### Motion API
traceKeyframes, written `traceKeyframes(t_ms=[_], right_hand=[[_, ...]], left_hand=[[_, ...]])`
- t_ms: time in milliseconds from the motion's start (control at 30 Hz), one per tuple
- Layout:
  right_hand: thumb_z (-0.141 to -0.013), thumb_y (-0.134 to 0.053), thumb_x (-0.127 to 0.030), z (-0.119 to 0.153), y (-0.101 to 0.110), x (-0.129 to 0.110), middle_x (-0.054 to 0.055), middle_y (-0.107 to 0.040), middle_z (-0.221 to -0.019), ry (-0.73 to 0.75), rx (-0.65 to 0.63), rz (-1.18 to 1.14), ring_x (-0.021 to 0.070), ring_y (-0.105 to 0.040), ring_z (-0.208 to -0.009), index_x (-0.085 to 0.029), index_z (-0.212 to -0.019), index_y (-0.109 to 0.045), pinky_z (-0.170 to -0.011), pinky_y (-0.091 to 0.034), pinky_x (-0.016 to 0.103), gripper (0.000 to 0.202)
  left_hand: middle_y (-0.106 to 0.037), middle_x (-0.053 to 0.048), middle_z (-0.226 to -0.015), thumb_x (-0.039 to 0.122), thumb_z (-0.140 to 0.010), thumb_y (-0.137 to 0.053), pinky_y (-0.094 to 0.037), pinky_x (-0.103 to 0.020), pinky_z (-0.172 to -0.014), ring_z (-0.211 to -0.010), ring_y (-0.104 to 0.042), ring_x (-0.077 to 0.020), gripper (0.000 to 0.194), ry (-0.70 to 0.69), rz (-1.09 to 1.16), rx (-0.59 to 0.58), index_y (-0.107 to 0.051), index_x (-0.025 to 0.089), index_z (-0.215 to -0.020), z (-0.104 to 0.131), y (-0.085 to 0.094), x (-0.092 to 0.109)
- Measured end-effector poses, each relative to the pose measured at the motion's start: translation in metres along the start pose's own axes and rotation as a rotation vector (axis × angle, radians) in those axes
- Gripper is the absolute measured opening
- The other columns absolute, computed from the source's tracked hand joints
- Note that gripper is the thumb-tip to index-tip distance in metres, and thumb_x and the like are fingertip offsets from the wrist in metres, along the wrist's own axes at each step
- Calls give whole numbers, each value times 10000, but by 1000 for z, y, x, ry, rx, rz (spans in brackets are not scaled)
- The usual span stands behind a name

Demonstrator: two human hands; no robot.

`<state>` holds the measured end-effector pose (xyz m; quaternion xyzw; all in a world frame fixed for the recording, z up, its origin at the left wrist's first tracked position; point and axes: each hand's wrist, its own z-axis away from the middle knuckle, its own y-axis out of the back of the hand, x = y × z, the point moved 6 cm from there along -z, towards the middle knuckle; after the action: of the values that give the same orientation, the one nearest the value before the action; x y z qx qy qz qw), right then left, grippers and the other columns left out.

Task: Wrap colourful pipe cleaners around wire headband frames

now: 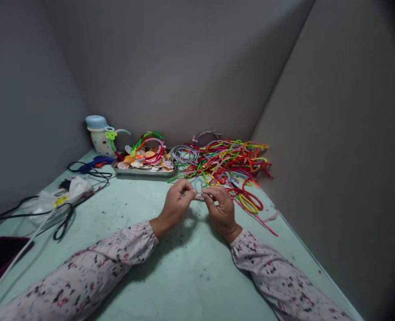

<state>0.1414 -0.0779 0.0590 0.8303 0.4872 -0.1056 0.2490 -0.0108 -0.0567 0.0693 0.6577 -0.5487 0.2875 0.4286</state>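
My left hand (pixel 180 200) and my right hand (pixel 220 207) meet above the middle of the table, thumbs and forefingers pinched. Between the fingertips runs a thin, fuzzy pipe cleaner (pixel 198 182), pale blue where it loops up behind them. Some pale pink shows just below the fingertips; whether it belongs to the same piece I cannot tell. The fingers hide the ends. Just beyond my hands lies a heap of coloured pipe cleaners (pixel 230 160), mostly red, green, yellow and pink, with a red coil (pixel 255 200) beside my right hand.
A metal tray (pixel 143 172) of shells holds pipe-cleaner-wrapped headbands (pixel 153 138). Silver wire coils (pixel 184 154) sit beside it. At the back left stands a blue-lidded bottle (pixel 100 136). Black cable (pixel 73 207), a plastic bag (pixel 78 189) and a dark container (pixel 3 256) occupy the left side.
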Motion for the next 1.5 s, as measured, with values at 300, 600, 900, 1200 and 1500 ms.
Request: traceKeyframes(t_ms=[300, 600, 900, 1200, 1500], right_hand=[[-875, -603, -164, 0, 0, -1, 48, -649, -904, 23, 0, 17, 185, -602, -865, -232, -968, -656, -723, -526, 335, 127], [-887, -587, -186, 0, 2, 9, 50, -645, -906, -46, 42, 38, 186, -603, -869, -222, -963, -649, -715, -522, 337, 104], [-888, -587, -167, -2, 3, 7, 46, -633, -903, -66, 58, 31, 178, -592, -853, -211, -963, -642, -670, -503, 311, 103], [-888, -588, -171, -2, 3, 6, 43, -631, -899, -69, 59, 36, 180, -589, -851, -216, -961, -638, -674, -499, 316, 99], [-887, -578, -180, -2, 5, 4, 45, -646, -907, -37, 75, 46, 186, -596, -869, -217, -965, -641, -685, -508, 321, 107]], left_hand=[[-497, 23, -681, 234, -798, -546, -364, -248, -638, -679, -465, -128, 122, 104, 131, -18, -529, 171, -695, -1, -5, -10], [-555, -26, -911, 238, -834, -562, -449, -287, -791, -871, -546, -162, 100, -43, 29, -30, -541, 182, -914, 1, -4, -6], [-555, -44, -959, 106, -827, -570, -471, -360, -882, -977, -549, -184, 165, -347, -144, 75, -592, 203, -958, 6, 0, 18], [-558, -42, -912, 151, -862, -597, -468, -322, -839, -941, -555, -171, 102, -397, -161, 89, -643, 204, -936, 4, 1, 17], [-560, -45, -921, 167, -860, -604, -477, -311, -832, -935, -568, -168, 115, -380, -160, 83, -658, 205, -954, 4, 1, 16]])
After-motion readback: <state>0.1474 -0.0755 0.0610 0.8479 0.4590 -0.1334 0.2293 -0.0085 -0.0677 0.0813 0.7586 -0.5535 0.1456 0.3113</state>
